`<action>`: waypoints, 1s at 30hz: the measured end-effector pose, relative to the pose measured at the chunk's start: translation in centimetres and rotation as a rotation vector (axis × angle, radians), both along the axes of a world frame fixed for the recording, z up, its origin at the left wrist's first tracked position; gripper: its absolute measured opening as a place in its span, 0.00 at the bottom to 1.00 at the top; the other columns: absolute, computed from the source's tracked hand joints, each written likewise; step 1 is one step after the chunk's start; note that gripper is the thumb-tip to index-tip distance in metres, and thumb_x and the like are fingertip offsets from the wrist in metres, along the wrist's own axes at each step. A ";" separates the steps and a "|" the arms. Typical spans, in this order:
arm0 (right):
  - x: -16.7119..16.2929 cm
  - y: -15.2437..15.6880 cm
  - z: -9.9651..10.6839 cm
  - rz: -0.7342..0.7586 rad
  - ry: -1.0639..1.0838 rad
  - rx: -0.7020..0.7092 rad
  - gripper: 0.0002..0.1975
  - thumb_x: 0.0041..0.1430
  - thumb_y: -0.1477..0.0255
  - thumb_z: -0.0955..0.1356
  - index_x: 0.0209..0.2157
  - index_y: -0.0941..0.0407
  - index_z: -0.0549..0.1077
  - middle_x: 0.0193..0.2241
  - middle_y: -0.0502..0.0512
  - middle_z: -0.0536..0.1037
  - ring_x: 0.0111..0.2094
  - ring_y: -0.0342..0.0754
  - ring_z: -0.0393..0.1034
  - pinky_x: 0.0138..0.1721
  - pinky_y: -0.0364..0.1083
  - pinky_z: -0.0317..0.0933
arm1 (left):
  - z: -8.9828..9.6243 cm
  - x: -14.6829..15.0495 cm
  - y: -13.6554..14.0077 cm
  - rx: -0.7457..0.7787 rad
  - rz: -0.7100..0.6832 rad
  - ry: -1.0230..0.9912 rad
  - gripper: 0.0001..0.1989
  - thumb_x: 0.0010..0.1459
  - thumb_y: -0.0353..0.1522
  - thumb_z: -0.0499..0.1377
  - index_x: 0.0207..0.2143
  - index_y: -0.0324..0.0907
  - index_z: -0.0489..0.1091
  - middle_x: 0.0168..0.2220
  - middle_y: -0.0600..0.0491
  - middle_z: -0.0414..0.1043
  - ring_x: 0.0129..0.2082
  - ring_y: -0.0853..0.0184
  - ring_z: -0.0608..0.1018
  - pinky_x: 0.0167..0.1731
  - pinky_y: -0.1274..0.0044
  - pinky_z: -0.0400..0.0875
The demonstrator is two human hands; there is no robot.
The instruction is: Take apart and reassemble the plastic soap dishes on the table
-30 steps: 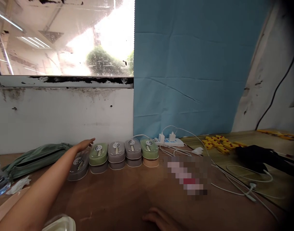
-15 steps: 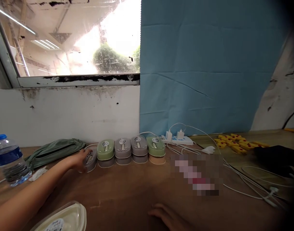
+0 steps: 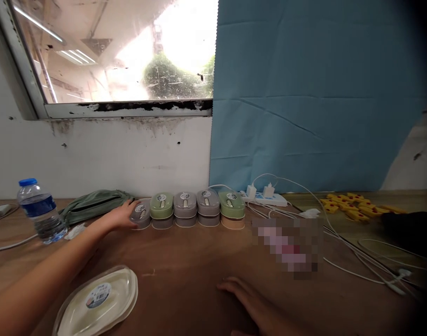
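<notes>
My left hand [image 3: 122, 215] reaches to the back of the table, its thumb and fingers around the left end of a grey lunch box [image 3: 142, 214]. That box stands low at the left end of a row. To its right stand several two-layer stacks, including a green-lidded lunch box [image 3: 162, 205], a grey-lidded lunch box [image 3: 185, 205] and another green-lidded lunch box [image 3: 233, 204] on an orange base. My right hand [image 3: 246, 301] lies near the front of the table, fingers stretched out and holding nothing. A cream container [image 3: 118, 298] with a clear lid and round label is at front left.
A water bottle [image 3: 41, 214] stands at left beside a green fabric bag [image 3: 94, 207] and a crumpled tissue [image 3: 75, 231]. A power strip [image 3: 278, 199] with plugs and white cables lies right of the row. Yellow pieces [image 3: 353, 205] lie farther right, near a dark shape. One patch is pixelated.
The grey lunch box at my left hand has shifted back, closer into line with the row. The view has tilted and turned slightly left, showing more of the cream container. My right hand stays low.
</notes>
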State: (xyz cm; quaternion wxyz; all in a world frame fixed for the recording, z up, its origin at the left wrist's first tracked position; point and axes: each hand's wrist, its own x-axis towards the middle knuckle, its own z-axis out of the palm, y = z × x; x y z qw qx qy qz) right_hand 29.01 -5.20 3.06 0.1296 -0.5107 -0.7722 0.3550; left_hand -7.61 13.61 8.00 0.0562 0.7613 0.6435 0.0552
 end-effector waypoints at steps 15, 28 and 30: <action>0.2 0.4 -2.2 0.113 0.018 0.202 0.27 0.53 0.61 0.64 0.54 0.50 0.56 0.56 0.55 0.55 0.56 0.53 0.51 0.56 0.52 0.49 | -3.9 -8.7 -14.0 0.608 0.178 -0.280 0.16 0.48 0.43 0.51 0.36 0.43 0.64 0.41 0.52 0.65 0.44 0.63 0.69 0.47 0.73 0.61; -8.6 1.6 -2.7 0.314 0.251 0.439 0.25 0.47 0.72 0.67 0.49 0.53 0.61 0.50 0.57 0.63 0.52 0.52 0.58 0.53 0.50 0.53 | -8.7 -12.2 -11.1 0.300 0.603 -0.344 0.46 0.35 0.50 0.58 0.54 0.36 0.49 0.52 0.37 0.55 0.53 0.49 0.61 0.48 0.66 0.60; -12.5 2.7 -2.7 0.369 0.347 0.432 0.32 0.42 0.70 0.71 0.51 0.53 0.59 0.52 0.57 0.61 0.53 0.53 0.56 0.54 0.50 0.52 | -8.5 -12.0 -11.1 0.303 0.620 -0.382 0.45 0.36 0.48 0.59 0.53 0.35 0.49 0.52 0.37 0.55 0.53 0.50 0.62 0.48 0.67 0.60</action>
